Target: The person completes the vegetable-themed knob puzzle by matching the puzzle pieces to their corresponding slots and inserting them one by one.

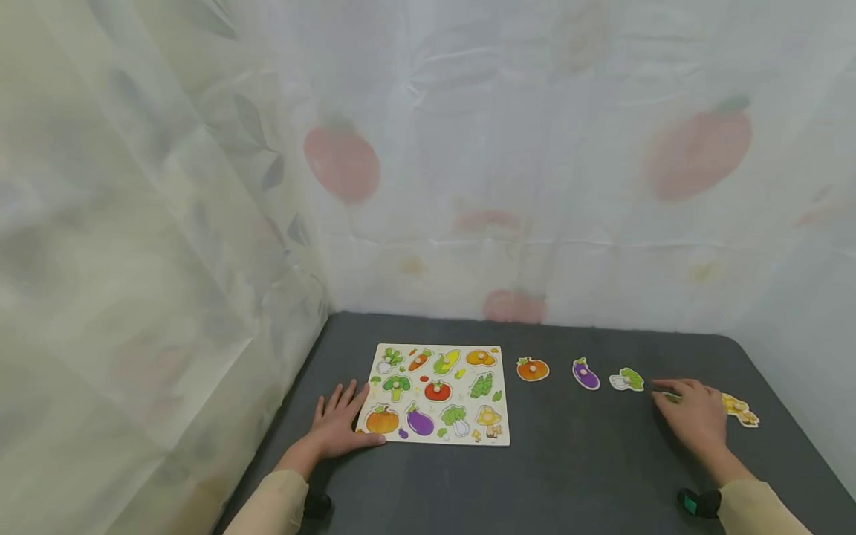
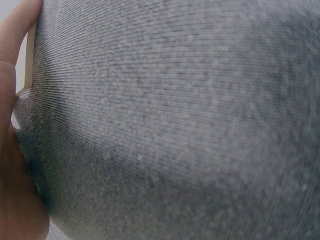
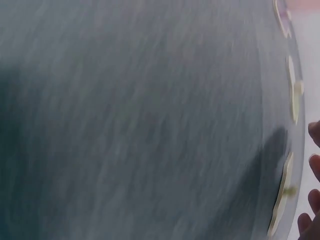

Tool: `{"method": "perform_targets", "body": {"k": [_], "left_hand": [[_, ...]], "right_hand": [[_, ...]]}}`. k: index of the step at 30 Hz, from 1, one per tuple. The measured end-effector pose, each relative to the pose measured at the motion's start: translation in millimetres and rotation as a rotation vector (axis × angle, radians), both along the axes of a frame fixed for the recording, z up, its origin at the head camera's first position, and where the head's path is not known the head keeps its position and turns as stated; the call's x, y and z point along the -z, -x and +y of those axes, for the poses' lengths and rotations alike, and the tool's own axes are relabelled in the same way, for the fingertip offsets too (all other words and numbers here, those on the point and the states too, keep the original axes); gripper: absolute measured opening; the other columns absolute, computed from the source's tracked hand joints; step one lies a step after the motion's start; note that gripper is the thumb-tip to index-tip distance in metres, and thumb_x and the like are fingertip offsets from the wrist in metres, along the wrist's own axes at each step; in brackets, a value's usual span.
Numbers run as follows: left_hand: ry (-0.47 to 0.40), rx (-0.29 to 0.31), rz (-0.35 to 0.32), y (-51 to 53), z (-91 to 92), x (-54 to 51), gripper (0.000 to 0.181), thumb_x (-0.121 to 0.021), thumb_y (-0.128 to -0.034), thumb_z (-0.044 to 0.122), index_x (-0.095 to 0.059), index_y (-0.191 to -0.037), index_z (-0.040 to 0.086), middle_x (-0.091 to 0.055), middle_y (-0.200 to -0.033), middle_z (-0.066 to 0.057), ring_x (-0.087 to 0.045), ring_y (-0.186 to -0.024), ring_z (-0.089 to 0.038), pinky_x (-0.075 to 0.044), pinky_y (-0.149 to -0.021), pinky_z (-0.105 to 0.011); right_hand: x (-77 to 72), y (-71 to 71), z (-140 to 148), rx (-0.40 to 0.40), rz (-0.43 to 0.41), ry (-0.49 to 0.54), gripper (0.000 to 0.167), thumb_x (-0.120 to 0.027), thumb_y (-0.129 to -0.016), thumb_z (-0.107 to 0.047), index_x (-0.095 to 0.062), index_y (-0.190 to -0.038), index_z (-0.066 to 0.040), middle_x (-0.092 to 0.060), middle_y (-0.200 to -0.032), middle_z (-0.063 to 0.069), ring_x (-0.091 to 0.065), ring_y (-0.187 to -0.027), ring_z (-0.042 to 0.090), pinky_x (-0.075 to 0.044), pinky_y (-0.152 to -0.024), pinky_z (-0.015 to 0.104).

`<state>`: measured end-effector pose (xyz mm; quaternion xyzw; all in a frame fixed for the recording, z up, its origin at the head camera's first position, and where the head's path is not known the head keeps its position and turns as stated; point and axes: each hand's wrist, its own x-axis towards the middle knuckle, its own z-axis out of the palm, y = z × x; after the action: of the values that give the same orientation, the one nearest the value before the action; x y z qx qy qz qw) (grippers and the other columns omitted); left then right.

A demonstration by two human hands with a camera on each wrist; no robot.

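One outspread left hand (image 1: 334,429) is probably steadying the puzzle board (image 1: 461,394), the empty, uncurled right hand (image 1: 698,417) hovering over a green piece (image 1: 672,397).

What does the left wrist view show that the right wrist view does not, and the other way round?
Only the left wrist view: the person's left hand and the edge of a flat, cream-coloured board.

Only the right wrist view: part of the right hand and three thin, pale-edged puzzle pieces seen nearly edge-on, the lower two with small raised knobs.

Both: the dark grey, textured tabletop.
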<state>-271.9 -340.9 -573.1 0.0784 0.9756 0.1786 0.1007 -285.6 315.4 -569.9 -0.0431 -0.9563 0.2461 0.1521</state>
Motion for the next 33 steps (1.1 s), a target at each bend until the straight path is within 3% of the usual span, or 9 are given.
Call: {"method": "perform_targets", "body": {"k": [9, 22, 33], "left_hand": [[0.005, 0.004, 0.003, 0.1, -0.2, -1.5, 0.119, -0.067, -0.0762, 0.082, -0.021, -0.166, 0.019, -0.013, -0.170, -0.017, -0.004, -0.154, -0.046, 0.002, -0.116, -0.073], [-0.027, 0.003, 0.028, -0.9, -0.1, 0.5, 0.118, -0.071, -0.0763, 0.078, -0.024, -0.165, 0.015, -0.014, -0.169, -0.020, -0.006, -0.153, -0.048, 0.003, -0.115, -0.072], [-0.042, 0.013, 0.042, 2.1, -1.7, 7.8, 0.119, -0.069, -0.0766, 0.080, -0.023, -0.165, 0.015, -0.014, -0.169, -0.021, -0.004, -0.153, -0.049, 0.006, -0.114, -0.072]], "right_hand": [[5.5, -7.6, 30, 0.016, 0.000, -0.098, 0.029, -0.069, -0.093, -0.019, -0.074, -0.113, 0.001, -0.060, -0.118, 0.035, -0.042, -0.112, 0.061, -0.034, -0.086, 0.073], [6.5, -12.3, 43, 0.083, -0.088, -0.088, 0.035, -0.068, -0.095, -0.025, -0.071, -0.115, 0.004, -0.053, -0.122, 0.037, -0.034, -0.115, 0.067, -0.029, -0.087, 0.076], [3.9, -14.0, 46, 0.059, -0.101, -0.094, 0.029, -0.068, -0.097, -0.022, -0.073, -0.112, 0.002, -0.053, -0.120, 0.037, -0.032, -0.115, 0.066, -0.028, -0.085, 0.073]]}}
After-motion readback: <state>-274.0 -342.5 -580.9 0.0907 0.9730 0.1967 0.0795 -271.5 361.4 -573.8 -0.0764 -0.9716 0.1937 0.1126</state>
